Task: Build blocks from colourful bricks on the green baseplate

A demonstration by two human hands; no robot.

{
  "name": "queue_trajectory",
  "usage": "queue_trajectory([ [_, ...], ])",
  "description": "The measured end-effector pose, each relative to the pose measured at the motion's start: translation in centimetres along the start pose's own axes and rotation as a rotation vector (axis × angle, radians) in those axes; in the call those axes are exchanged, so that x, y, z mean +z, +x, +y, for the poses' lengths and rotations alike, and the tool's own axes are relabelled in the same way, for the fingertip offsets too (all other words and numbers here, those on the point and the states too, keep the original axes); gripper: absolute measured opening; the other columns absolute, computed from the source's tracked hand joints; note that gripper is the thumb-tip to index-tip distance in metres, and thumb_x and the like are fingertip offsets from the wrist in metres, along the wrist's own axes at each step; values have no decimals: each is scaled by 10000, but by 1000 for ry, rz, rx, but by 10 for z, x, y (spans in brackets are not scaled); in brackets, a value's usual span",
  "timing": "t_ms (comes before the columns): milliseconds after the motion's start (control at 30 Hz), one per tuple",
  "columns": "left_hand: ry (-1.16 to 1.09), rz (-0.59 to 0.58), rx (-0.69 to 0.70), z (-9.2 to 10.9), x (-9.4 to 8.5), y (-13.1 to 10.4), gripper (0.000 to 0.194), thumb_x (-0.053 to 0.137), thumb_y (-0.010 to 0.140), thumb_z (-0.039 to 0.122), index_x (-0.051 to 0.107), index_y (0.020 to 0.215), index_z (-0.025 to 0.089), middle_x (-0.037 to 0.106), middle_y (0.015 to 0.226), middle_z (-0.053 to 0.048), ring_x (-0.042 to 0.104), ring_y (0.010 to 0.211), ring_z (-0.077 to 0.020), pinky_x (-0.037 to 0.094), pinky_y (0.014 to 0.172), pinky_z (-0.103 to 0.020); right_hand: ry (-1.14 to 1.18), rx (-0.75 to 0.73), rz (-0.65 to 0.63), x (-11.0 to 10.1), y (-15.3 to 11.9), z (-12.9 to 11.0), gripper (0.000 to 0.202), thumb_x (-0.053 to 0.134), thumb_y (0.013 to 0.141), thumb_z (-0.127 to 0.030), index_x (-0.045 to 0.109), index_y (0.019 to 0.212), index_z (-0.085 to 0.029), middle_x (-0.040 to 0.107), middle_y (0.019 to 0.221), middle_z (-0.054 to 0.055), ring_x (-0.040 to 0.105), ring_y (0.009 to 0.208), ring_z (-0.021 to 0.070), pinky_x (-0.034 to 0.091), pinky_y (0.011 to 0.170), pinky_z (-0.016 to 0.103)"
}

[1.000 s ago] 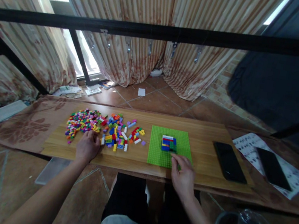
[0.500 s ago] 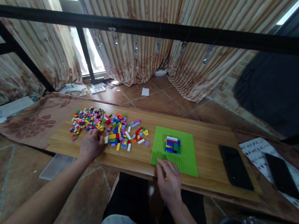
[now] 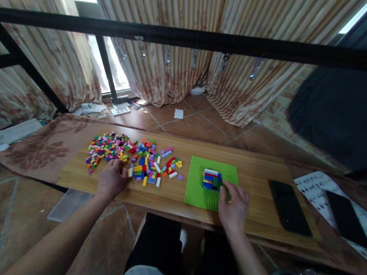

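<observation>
On the green baseplate (image 3: 195,195) sits a small block structure (image 3: 210,179) of stacked white, red, blue, yellow and green bricks. My right hand (image 3: 234,207) is at the structure's right side, thumb and forefinger drawn together close to its edge. Whatever those fingertips hold is too small to make out. Over on the left, my left hand (image 3: 113,178) rests on the board with curled fingers, at the near edge of the pile of small bricks (image 3: 108,146). What lies under its fingers is hidden. Larger loose bricks (image 3: 145,164) lie just right of it.
The wooden board (image 3: 166,200) carries everything. A black phone (image 3: 289,207) lies on its right end, and another dark phone (image 3: 347,219) rests on a printed sheet (image 3: 317,178) beyond. A black metal bar (image 3: 186,37) crosses ahead, in front of curtains.
My right hand has moved right and forward, from the baseplate's near edge to the structure's right side. My left hand has stayed in place.
</observation>
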State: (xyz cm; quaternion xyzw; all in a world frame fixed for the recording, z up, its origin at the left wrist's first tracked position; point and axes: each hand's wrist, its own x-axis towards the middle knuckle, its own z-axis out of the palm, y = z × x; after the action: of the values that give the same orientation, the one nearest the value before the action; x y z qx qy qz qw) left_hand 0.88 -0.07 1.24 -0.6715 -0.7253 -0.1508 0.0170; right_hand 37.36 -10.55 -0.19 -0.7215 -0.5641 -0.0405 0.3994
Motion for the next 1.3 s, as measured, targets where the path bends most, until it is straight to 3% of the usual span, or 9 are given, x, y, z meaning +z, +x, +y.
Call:
queue_trajectory([
  [300, -5, -2, 2, -3, 2, 0, 215, 419, 863, 290, 576, 964, 182, 603, 1025, -89, 597, 869, -219, 416, 666, -300, 55, 8, 15, 16, 22, 8, 374, 479, 877, -483, 735, 920, -214, 625, 957, 106, 539, 907, 231, 396, 839, 404],
  [833, -13, 25, 21, -6, 7, 0, 195, 425, 855, 289, 566, 945, 188, 600, 1010, -76, 590, 851, -212, 410, 661, -294, 86, 3, -15, 24, 16, 15, 368, 517, 858, -505, 736, 938, -220, 641, 924, 87, 549, 905, 219, 375, 854, 399],
  [1033, 22, 21, 21, -4, 5, 0, 199, 430, 853, 292, 567, 953, 186, 604, 1005, -81, 596, 844, -215, 414, 649, -298, 8, -10, -54, 18, 22, 10, 323, 518, 862, -470, 742, 916, -245, 632, 1003, 94, 518, 953, 231, 371, 853, 403],
  [1300, -3, 32, 26, -5, 6, 0, 200, 435, 855, 290, 569, 960, 185, 605, 1005, -84, 597, 854, -214, 421, 659, -299, 102, -73, 125, -6, 17, -7, 286, 497, 894, -386, 714, 971, -216, 658, 956, 81, 563, 918, 211, 418, 850, 386],
])
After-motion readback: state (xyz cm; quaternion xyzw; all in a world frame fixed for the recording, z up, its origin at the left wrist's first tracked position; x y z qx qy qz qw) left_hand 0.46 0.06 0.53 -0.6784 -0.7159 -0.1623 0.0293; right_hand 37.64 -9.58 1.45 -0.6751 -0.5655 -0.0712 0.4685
